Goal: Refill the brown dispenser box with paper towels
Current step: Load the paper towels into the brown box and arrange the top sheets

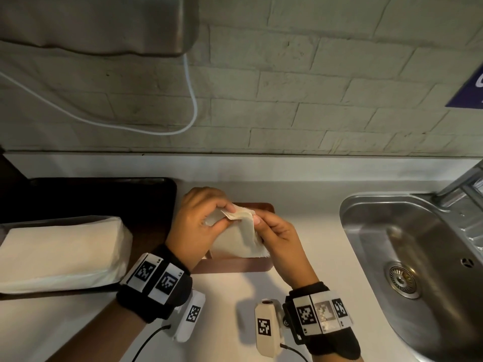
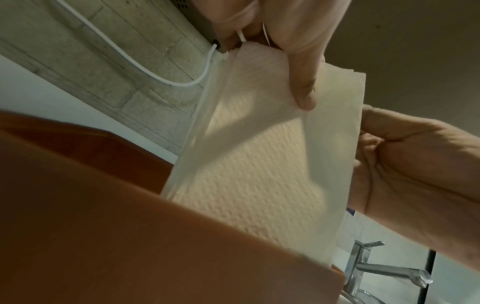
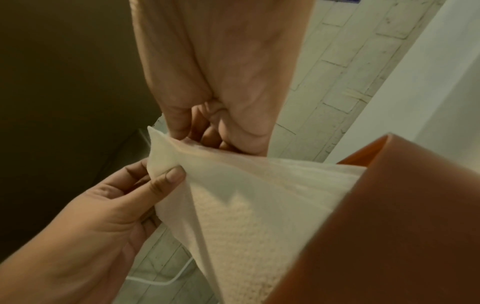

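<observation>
The brown dispenser box (image 1: 235, 265) lies on the white counter between my wrists. A white paper towel (image 1: 235, 244) rises out of it. My left hand (image 1: 223, 218) pinches the sheet's upper left edge, and my right hand (image 1: 257, 220) pinches its upper right edge beside it. In the left wrist view the embossed paper towel (image 2: 259, 164) stretches up from the brown box (image 2: 130, 226). In the right wrist view the towel (image 3: 246, 195) comes out of the box (image 3: 389, 226), with my left thumb pressed on its corner. The box's inside is hidden.
A thick stack of white paper towels (image 1: 62, 257) lies on a dark tray (image 1: 104, 194) to the left. A steel sink (image 1: 418, 257) with a tap (image 2: 376, 265) is at the right. A white cable (image 1: 193, 100) hangs on the brick wall behind.
</observation>
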The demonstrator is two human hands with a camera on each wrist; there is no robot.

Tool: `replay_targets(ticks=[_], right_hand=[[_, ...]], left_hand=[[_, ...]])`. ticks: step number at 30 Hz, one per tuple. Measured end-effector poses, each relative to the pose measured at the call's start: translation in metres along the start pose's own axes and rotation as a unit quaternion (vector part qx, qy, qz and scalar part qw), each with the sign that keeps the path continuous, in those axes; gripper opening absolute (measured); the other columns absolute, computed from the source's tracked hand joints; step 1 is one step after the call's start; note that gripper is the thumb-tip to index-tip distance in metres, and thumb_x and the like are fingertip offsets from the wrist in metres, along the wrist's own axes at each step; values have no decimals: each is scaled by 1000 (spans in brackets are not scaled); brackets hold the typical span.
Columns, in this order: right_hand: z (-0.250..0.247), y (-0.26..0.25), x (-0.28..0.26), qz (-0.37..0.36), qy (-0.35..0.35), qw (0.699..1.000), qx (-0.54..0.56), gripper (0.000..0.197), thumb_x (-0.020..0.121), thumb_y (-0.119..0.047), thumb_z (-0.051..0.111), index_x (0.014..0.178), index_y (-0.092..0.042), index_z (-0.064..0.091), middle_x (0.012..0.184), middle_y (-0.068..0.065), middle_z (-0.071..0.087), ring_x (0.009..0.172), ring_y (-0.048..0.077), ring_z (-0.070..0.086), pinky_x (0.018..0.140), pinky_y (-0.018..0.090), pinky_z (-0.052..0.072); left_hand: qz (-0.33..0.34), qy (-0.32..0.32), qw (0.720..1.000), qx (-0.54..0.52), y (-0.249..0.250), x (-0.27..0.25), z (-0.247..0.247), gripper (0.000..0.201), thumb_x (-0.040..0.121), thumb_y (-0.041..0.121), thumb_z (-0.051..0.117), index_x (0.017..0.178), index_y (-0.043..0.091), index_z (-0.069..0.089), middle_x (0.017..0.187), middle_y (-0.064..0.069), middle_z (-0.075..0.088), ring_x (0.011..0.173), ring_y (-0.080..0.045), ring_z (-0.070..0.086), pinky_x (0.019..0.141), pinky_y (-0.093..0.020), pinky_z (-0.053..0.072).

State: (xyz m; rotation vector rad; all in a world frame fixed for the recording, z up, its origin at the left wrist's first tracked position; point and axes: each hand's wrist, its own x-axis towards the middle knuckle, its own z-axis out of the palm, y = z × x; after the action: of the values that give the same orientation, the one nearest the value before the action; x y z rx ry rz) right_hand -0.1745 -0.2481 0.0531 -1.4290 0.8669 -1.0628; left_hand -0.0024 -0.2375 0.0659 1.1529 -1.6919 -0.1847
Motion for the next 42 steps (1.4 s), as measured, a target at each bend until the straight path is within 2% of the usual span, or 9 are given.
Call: replay_targets(ticks=[5, 10, 13, 17, 21, 26, 32, 38, 42], right_hand=[[-1, -3, 3, 8, -12, 1000, 16, 20, 91, -13, 51, 100, -18, 68, 87, -14, 71, 83, 2, 63, 73, 14, 48], [-2, 2, 6, 27, 1, 999, 20, 21, 91, -18, 50, 102, -13, 67, 85, -10, 69, 80, 7, 61, 71, 18, 46], [-2, 4, 5, 31, 15, 999, 22, 23, 91, -18, 49, 104, -8, 65, 88, 0, 68, 79, 10, 61, 69, 19, 46], [0, 5, 5, 28, 23, 999, 18, 24, 90, -21, 50, 102, -10, 66, 82, -5, 68, 75, 7, 60, 67, 19, 46], [-1, 3, 4, 34, 22, 999, 33, 19, 94, -14, 48, 101, -7, 64, 72, -11, 67, 64, 0, 57, 60, 13, 44], [1, 1, 2, 37, 21, 998, 43, 36, 79, -44, 56, 96, -14, 67, 78, -4, 67, 75, 13, 57, 68, 26, 44], [0, -1, 2, 43, 7, 997, 69, 43, 69, -55, 68, 97, -23, 69, 87, 1, 68, 85, 24, 56, 77, 42, 40], [0, -2, 4, 70, -4, 993, 99, 45, 68, -46, 72, 102, -18, 68, 93, 9, 66, 89, 28, 52, 80, 43, 36], [0, -4, 5, 84, 12, 991, 105, 37, 70, -44, 71, 97, -19, 70, 91, 14, 64, 86, 27, 53, 80, 43, 38]], left_hand=[[55, 7, 996, 71, -4, -2, 1, 12, 72, 26, 64, 76, 28, 52, 90, 9, 53, 83, -11, 51, 78, -26, 35], [70, 4, 993, 93, -5, -5, 2, 16, 71, 19, 65, 74, 28, 52, 79, 6, 65, 82, -9, 54, 88, -15, 27], [67, 1, 993, 93, -1, -3, 3, 15, 73, 22, 65, 78, 29, 52, 77, 3, 68, 84, -8, 54, 87, -17, 28], [74, -6, 994, 82, 2, 2, 2, 12, 75, 30, 64, 80, 28, 54, 78, 1, 69, 85, -11, 54, 81, -29, 33], [71, -9, 993, 93, 0, 0, 0, 14, 75, 27, 64, 77, 28, 51, 77, 2, 70, 84, -9, 55, 90, -22, 29], [63, 19, 993, 97, 1, -1, 2, 11, 74, 28, 65, 78, 27, 55, 79, 2, 69, 85, -9, 55, 92, -24, 27], [64, 43, 988, 131, 2, 0, 4, 9, 75, 34, 61, 83, 30, 57, 93, 8, 50, 87, -12, 49, 83, -28, 26], [56, 12, 991, 122, 2, -1, 3, 9, 74, 27, 61, 80, 29, 56, 82, 9, 69, 89, -11, 49, 83, -28, 25], [15, -28, 996, 81, 2, -1, 3, 9, 75, 28, 59, 82, 31, 55, 100, 14, 61, 95, -8, 50, 89, -25, 23]])
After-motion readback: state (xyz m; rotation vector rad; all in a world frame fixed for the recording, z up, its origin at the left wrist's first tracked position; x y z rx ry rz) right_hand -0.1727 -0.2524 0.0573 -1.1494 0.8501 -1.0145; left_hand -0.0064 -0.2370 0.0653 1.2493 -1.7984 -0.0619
